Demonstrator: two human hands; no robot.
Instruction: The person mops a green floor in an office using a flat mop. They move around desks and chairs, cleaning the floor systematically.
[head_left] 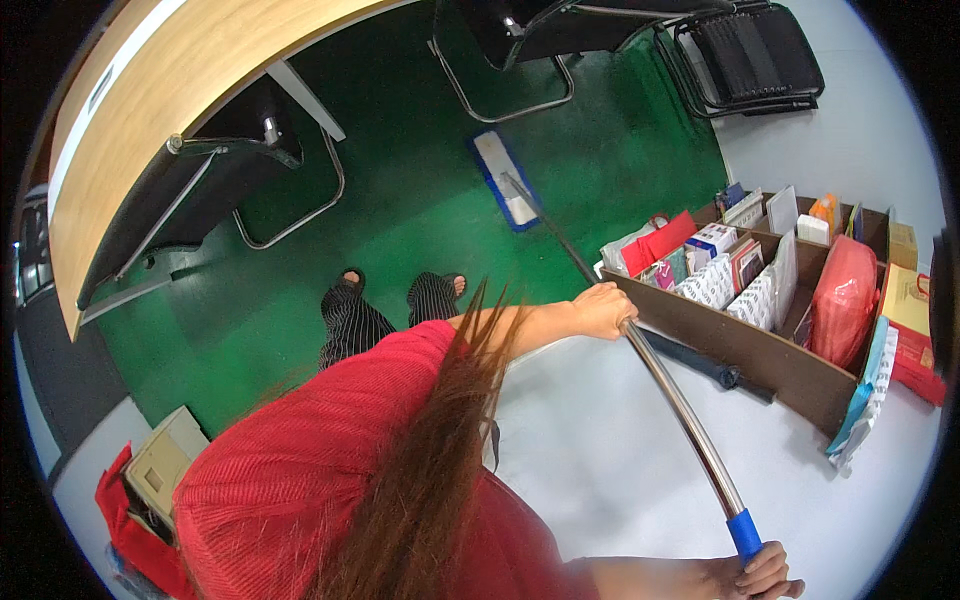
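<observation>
I hold a flat mop with a long metal pole across my body. My left hand is wrapped round the pole partway along it. At the pole's upper end, my right hand grips the blue handle sleeve. The mop's white pad with a blue border lies flat on the green floor, ahead of my feet. Long hair hangs in front of my red sleeve and hides part of it.
A brown divided box of packages and bags stands on a white surface at right, a dark folded umbrella beside it. Black chairs with metal legs line a wooden table. Folded black chairs lean against the far wall.
</observation>
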